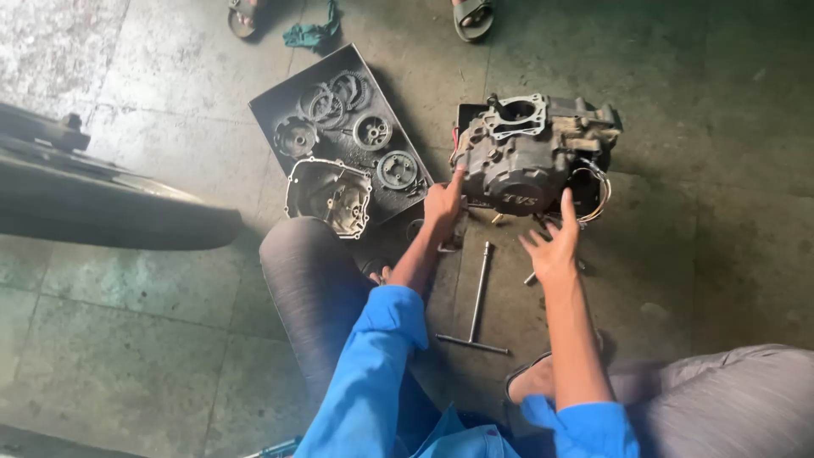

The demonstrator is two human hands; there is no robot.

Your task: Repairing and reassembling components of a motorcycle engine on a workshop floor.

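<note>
A grey motorcycle engine block [521, 157] stands on the concrete floor ahead of me, with a bundle of wires at its right side. My left hand [444, 203] reaches to its lower left corner, fingertips touching the casing. Just short of the engine's lower right side, my right hand [553, 246] hovers with fingers spread and holds nothing. A T-handle wrench [479, 301] lies on the floor between my forearms.
A dark metal tray [271, 114] at the left holds several gears and clutch parts, with an engine side cover [329, 195] at its near edge. A motorcycle tyre [110, 212] lies far left. Another person's sandalled feet [471, 17] and a teal rag [312, 34] are at the top.
</note>
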